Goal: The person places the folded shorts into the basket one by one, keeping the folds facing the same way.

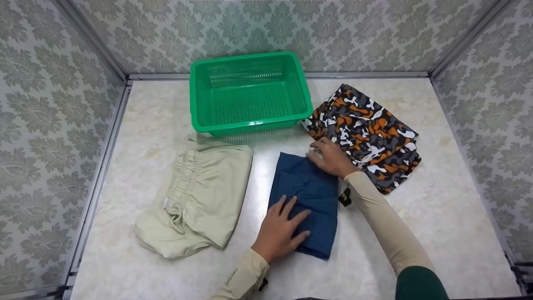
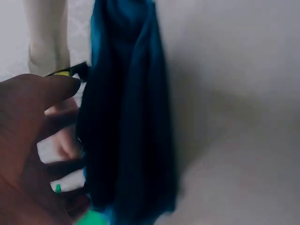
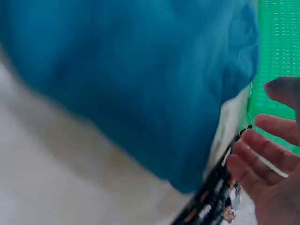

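A folded dark blue garment lies in the middle of the table, and its exact kind cannot be told. My left hand rests on its lower left part, fingers spread over the cloth. At its upper right corner is my right hand, with loosely bent fingers beside the camouflage-patterned shorts. In the left wrist view the left hand has its fingers apart against the blue cloth. The right wrist view has the right hand with nothing gripped, apart from the blue cloth.
Beige drawstring shorts lie folded on the left of the table. A green plastic basket with no contents stands at the back, against the patterned wall. The camouflage shorts touch or nearly touch its right front corner.
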Tool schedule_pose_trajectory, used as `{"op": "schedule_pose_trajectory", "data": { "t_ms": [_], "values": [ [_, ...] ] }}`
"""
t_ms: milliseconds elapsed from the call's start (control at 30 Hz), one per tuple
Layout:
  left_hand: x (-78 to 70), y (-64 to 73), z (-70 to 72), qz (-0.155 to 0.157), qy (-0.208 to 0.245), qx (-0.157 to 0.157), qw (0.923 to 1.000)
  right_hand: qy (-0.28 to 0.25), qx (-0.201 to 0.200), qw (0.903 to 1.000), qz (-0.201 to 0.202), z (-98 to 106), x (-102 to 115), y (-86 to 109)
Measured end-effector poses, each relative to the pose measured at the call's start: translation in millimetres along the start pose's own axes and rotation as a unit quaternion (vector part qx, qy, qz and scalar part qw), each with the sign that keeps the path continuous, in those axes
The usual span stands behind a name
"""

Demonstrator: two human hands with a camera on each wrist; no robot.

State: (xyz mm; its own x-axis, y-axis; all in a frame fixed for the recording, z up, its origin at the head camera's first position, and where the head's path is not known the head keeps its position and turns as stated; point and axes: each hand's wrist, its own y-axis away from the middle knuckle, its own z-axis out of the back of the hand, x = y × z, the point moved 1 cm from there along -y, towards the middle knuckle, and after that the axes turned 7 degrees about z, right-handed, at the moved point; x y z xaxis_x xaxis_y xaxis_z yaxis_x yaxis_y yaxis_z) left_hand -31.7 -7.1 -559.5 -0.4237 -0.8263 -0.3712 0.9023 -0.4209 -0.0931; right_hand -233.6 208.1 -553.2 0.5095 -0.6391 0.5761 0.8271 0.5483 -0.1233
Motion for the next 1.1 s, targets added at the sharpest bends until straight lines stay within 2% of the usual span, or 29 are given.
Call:
{"op": "schedule_pose_trajectory", "data": {
  "t_ms": [67,200,400,533,633,767,867,1100],
  "values": [
    [-3.0,2.8,-4.8,0.02,-0.01,0.025,0.9994,-0.029,0.011,0.9993,-0.022,-3,1,1.6],
    [-0.5,1.1,-9.6,0.037,-0.034,0.04,0.998,-0.057,0.028,0.9965,-0.055,-4,6,2.1],
    [13.3,-4.4,-11.4,0.019,-0.08,0.043,0.9957,-0.071,0.066,0.9919,-0.082,-5,14,2.7],
    [22.0,-15.3,-6.4,0.008,-0.087,0.051,0.9949,-0.087,0.072,0.9864,-0.119,0,20,1.8],
    [26.0,-25.2,-1.7,0.008,-0.084,0.071,0.9939,-0.106,0.07,0.9803,-0.151,2,20,1.1],
    [30.7,-34.7,2.7,0.007,-0.066,0.095,0.9932,-0.145,0.072,0.9656,-0.204,2,16,2.0],
    [34.8,-42.2,7.0,0.003,-0.047,0.111,0.9928,-0.184,0.077,0.9474,-0.25,2,13,2.8],
    [42.8,-64.7,17.8,0.0,-0.027,0.154,0.9878,-0.283,0.065,0.9058,-0.309,7,10,3.4]
  ]
}}
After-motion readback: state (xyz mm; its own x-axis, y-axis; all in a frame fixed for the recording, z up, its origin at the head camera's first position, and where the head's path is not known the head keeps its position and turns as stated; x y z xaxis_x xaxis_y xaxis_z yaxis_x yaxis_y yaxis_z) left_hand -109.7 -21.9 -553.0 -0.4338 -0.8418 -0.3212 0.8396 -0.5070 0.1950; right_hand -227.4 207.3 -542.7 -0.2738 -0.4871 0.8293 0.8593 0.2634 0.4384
